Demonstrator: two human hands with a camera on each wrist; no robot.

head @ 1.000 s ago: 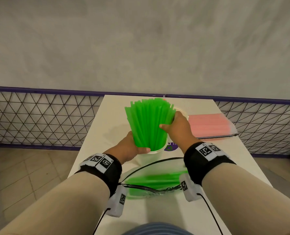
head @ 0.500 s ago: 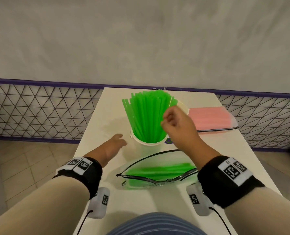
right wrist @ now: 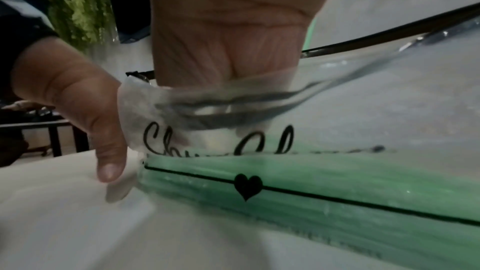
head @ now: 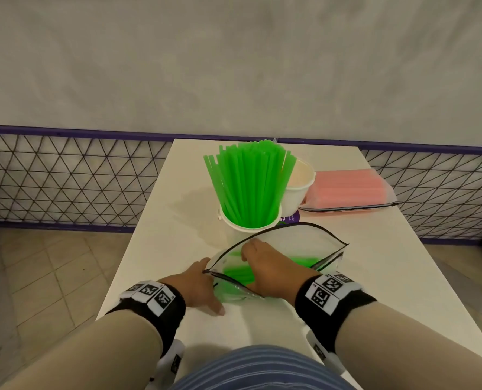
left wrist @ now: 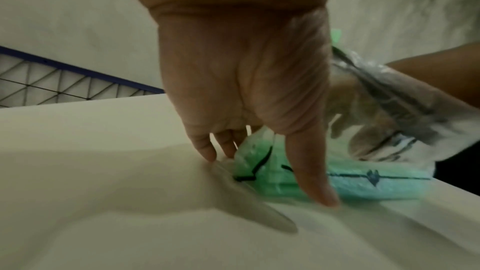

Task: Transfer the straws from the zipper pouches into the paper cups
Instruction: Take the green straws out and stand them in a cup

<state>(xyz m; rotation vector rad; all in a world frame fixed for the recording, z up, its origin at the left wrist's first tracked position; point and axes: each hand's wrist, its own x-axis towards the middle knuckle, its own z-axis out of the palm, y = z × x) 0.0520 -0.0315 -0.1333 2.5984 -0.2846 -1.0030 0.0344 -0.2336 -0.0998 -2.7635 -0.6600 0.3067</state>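
A white paper cup (head: 249,225) stands mid-table, packed with upright green straws (head: 248,184). In front of it lies a clear zipper pouch (head: 304,244) with its mouth wide open and more green straws (head: 237,273) along its bottom (right wrist: 337,182). My right hand (head: 262,266) is plunged into the mouth; its fingers show only dimly through the frosted plastic (left wrist: 363,143), above the straws. My left hand (head: 203,285) straddles the pouch's left end, with straight fingers behind it and the thumb (left wrist: 314,190) in front, both touching the table.
A second, empty paper cup (head: 300,187) stands just behind and right of the full one. A shut pouch of pink straws (head: 349,190) lies at the back right. The white table (head: 177,249) is narrow; a mesh fence and wall lie beyond it.
Both hands left the cup of straws and came back down to the pouch. My right hand went into its open mouth, and my left dropped to its left end.
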